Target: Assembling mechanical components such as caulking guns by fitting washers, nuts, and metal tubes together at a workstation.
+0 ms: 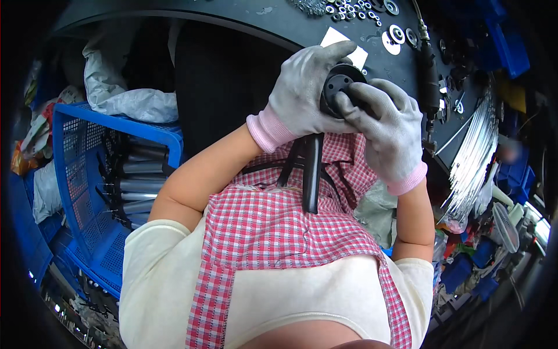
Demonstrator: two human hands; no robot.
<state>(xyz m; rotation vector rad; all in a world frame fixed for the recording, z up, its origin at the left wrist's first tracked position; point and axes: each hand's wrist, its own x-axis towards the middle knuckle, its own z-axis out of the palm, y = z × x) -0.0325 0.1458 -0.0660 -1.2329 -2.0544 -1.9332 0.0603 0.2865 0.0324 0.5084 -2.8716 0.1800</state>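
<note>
Black round part [335,87]: left hand [302,87] curled around, right hand [385,119] half-curled, touching.

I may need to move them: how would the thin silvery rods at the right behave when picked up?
The thin silvery rods would probably slide against one another, since their lower ends fan out unevenly. Each may flex, being long and slender. Their shine hints at a slippery surface.

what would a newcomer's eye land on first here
Probably the black round part at upper centre, held in the gloved left grip with the gloved right grip against it. The checked apron stands out below, and the blue crate of tubes at the left. Shiny rods fan out at the right.
</note>
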